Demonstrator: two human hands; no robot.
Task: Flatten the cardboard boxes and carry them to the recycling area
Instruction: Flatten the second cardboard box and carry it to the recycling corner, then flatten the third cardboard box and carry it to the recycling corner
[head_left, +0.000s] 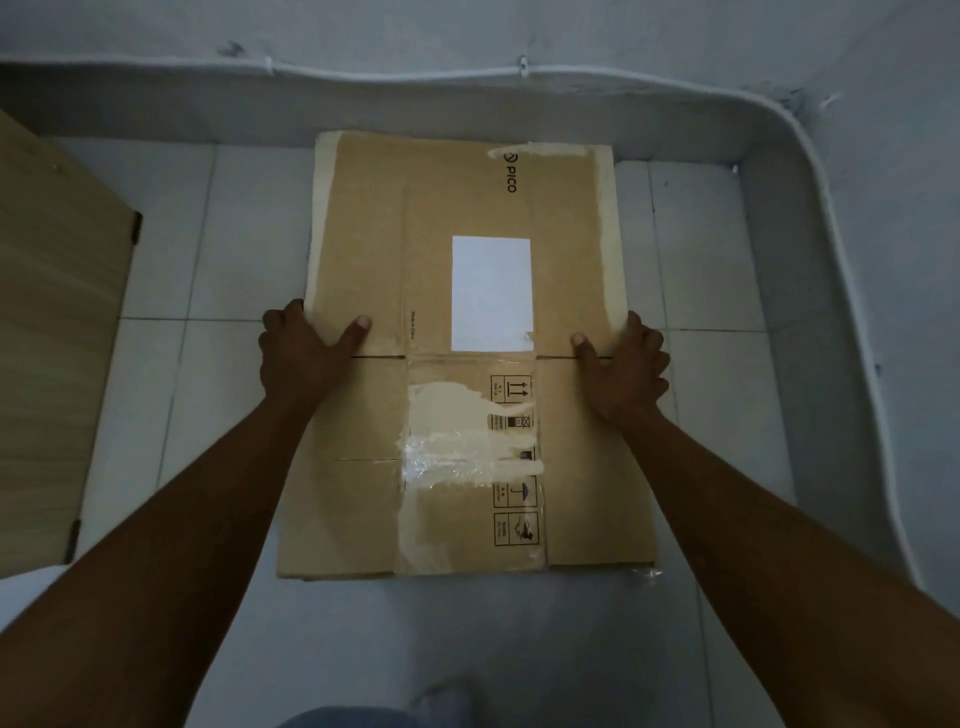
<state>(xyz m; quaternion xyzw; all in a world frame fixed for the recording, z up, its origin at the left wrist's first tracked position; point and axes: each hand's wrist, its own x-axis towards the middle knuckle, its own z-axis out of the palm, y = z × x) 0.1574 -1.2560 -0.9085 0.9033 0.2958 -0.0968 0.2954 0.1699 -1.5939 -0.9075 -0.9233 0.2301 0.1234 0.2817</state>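
Both hands grip flat box (467, 312) – edges, floor

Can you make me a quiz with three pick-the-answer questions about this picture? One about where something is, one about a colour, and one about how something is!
1. Where does the cardboard box lie?
A on a shelf
B on the tiled floor
C on a chair

2. What colour is the blank label?
A white
B red
C green

3. How is the box?
A standing tall
B flattened
C rolled up

Answers:
1 B, tiles show all around it.
2 A, a plain white rectangle.
3 B, it lies flat while the left hand and right hand grip its side edges.
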